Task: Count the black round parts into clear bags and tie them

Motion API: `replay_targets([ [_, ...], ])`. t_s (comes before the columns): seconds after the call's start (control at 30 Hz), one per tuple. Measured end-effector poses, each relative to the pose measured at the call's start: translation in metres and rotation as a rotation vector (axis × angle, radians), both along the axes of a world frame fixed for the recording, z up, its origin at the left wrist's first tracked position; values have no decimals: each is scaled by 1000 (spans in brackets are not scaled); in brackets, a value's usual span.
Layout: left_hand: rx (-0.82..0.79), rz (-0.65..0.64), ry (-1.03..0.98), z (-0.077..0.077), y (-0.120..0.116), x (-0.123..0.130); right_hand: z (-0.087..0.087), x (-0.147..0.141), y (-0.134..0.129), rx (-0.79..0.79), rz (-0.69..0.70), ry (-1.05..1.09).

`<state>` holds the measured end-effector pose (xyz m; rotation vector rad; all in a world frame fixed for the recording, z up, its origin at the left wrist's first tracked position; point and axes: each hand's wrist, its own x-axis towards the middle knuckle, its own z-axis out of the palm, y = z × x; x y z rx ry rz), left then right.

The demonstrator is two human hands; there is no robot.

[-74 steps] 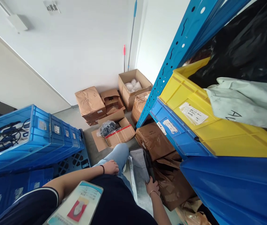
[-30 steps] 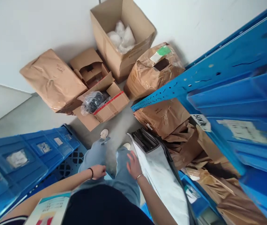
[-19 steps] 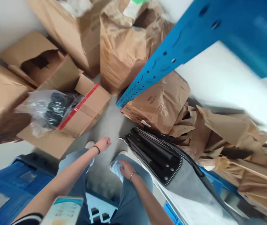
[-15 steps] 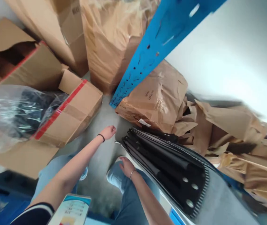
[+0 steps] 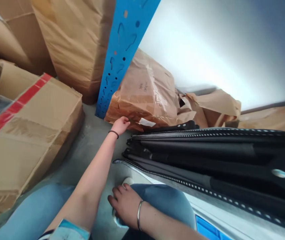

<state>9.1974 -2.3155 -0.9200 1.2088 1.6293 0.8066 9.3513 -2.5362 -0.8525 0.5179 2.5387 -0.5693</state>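
Observation:
My left hand (image 5: 121, 125), with a dark beaded bracelet at its wrist, reaches forward with bent, slightly parted fingers and holds nothing that I can see. It is beside the lower front of a brown paper-wrapped package (image 5: 144, 96) that carries a white label (image 5: 147, 122); whether it touches the wrapping I cannot tell. To its right stands a large black case with zipped edges (image 5: 194, 156), partly open. Lower down, my right hand (image 5: 127, 203), wearing a silver bangle, has spread fingers near my knee and shoe and is empty.
A blue perforated upright post (image 5: 114, 63) stands in front of the packages. On the left is a cardboard box with red tape (image 5: 42, 123), and behind it a tall brown package (image 5: 79, 43). Crumpled brown paper (image 5: 214, 106) lies along the white wall (image 5: 194, 43).
My view has come closer and lower. My left hand has moved forward to the labelled package. My right hand's fingers are more spread over my knee and shoe.

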Motion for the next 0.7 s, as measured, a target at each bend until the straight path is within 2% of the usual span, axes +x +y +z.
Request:
replay_targets([
  [0.13,-9,22,-4,4,-5,-1,-20,-12,-10,-1,128,71],
  [0.23,3,42,-6,4,-5,-1,-26,-19,-12,3,155,107],
  [0.37,9,47,-15,11,-7,4,-20,-26,-11,24,106,-2],
  [0.53,-4,14,-12,16,-14,14,-9,-30,-5,3,157,122],
  [0.7,-12,-23,-1,18,-17,23,-5,-24,-10,22,131,47],
])
